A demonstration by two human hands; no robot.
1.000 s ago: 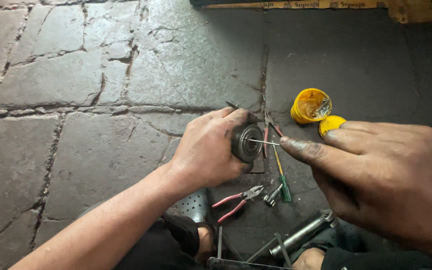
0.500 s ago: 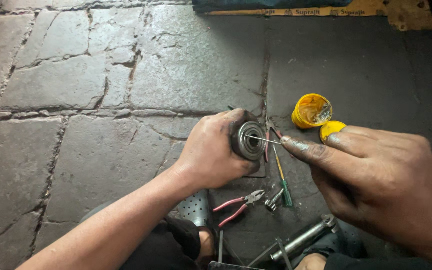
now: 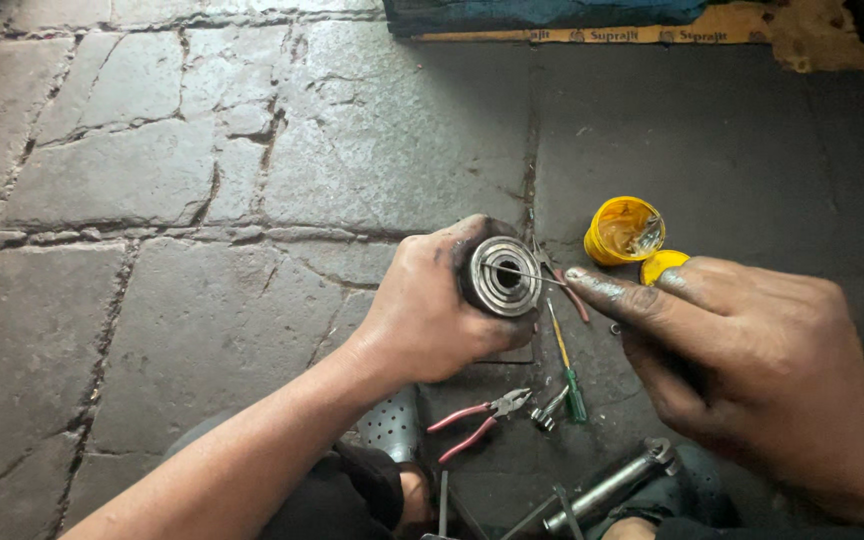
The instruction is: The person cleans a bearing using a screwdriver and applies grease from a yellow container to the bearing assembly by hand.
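Head view. Left hand [image 3: 422,315] comes in from lower left, forearm bare, wrist bent slightly inward. Its fingers are wrapped tight around a round metal part [image 3: 503,277], held above the stone floor [image 3: 202,200] near frame centre. The part's face is turned toward the camera: concentric grooved rings with a dark centre hole. The thumb lies across the top of the part; the other fingers curl under it and are mostly hidden.

Right hand [image 3: 752,350] comes in from the right, back of the hand up, fingers extended and pressed together. The grease-smeared fingertips pinch a thin wire [image 3: 530,273], whose far end reaches the part's centre hole. The exact pinch point is hard to make out.

On the floor below the hands: red-handled pliers [image 3: 477,420], a green-handled screwdriver [image 3: 567,365] and a small metal piece just beside the pliers, not identifiable. An open yellow grease tub [image 3: 624,230] sits beyond the right hand; its yellow lid [image 3: 662,264] is partly covered by that hand. A metal shaft [image 3: 607,490] lies at the lower edge, cut off by the frame. A dark knee and a sandal are partly visible at the bottom.
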